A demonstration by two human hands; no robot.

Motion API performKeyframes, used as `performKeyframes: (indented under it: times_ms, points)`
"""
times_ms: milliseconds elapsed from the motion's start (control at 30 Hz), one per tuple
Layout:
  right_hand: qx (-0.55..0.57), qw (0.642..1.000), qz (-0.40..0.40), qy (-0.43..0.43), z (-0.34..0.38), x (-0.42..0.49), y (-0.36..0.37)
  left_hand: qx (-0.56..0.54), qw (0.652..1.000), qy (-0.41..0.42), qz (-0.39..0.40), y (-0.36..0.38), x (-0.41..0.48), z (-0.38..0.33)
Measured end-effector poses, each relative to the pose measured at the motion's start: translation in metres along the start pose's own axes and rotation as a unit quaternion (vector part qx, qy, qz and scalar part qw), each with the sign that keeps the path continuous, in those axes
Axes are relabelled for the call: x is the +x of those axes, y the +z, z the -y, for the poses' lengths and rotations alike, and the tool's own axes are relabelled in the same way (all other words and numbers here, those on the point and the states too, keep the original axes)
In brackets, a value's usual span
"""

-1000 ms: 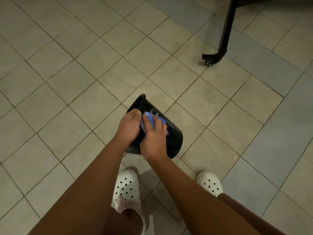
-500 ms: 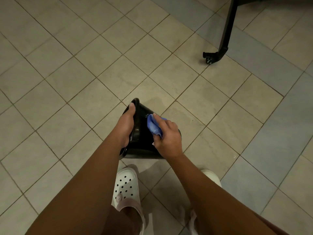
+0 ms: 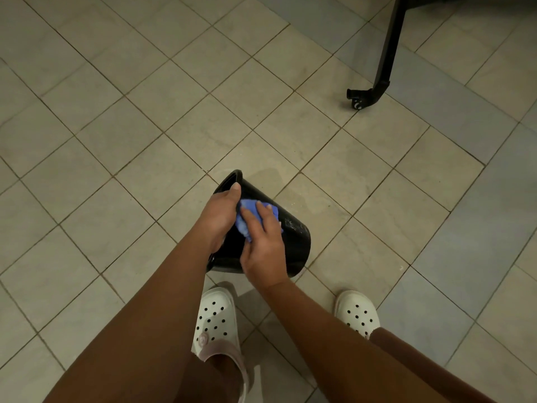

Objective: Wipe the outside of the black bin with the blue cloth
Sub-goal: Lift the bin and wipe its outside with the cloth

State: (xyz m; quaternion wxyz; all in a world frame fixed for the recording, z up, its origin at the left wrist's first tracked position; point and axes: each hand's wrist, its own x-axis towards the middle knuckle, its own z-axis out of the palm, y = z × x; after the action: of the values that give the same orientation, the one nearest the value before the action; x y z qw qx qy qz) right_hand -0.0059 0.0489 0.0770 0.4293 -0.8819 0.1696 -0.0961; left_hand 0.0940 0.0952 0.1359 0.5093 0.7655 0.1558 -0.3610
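The black bin [image 3: 293,242] is glossy plastic, tipped on its side above the tiled floor [image 3: 145,141], with pale scuffs and streaks towards its base. The left hand [image 3: 219,219] grips the bin's rim, thumb along the outside. The right hand [image 3: 266,251] presses the bunched blue cloth [image 3: 247,210] against the bin's wall with fingers laid fairly straight. Just below the bin are two white perforated clogs [image 3: 215,318]. Well apart from the bin, up and right, stands a black frame leg [image 3: 386,53] on a caster.

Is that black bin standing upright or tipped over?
Tipped. The black bin lies sideways, rim up-left gripped by the left hand, base pointing right.
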Motion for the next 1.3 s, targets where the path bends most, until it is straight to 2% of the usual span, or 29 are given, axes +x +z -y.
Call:
performKeyframes:
  times_ms: [100,233,433,600,733,800,933,1067,1167,1300]
  points:
    - [-0.015,0.998,0.051,0.015,-0.014,0.023,-0.011,0.004,1.000,0.026,-0.009,0.003,-0.003,-0.001]
    - [-0.053,0.994,0.013,0.093,-0.031,0.014,-0.020,0.035,0.999,0.032,-0.019,0.006,-0.007,-0.001]
    - [-0.048,0.998,0.003,0.027,-0.006,-0.004,-0.006,0.038,0.999,0.026,-0.016,0.005,-0.003,-0.003]
    - [-0.019,0.998,0.060,0.026,-0.014,0.026,-0.011,0.038,0.998,0.054,-0.024,0.004,-0.003,0.002]
    - [-0.043,0.989,0.026,0.140,-0.019,0.014,-0.009,0.045,0.997,0.056,-0.037,0.002,-0.005,0.006]
    - [-0.051,0.985,0.008,0.162,-0.007,0.003,-0.004,0.061,0.996,0.058,-0.040,0.002,-0.005,0.005]
    - [-0.027,0.995,0.034,0.089,0.001,0.008,-0.005,0.080,0.994,0.070,-0.038,0.001,-0.004,0.005]
    - [-0.005,0.995,0.083,0.051,-0.032,0.029,-0.017,0.078,0.992,0.085,-0.043,0.001,-0.004,0.008]
    - [-0.043,0.986,0.091,0.134,-0.054,0.024,-0.023,0.075,0.992,0.078,-0.068,0.001,-0.004,0.010]
    - [-0.084,0.966,0.045,0.240,-0.044,0.006,-0.017,0.079,0.991,0.080,-0.074,0.002,-0.005,0.008]
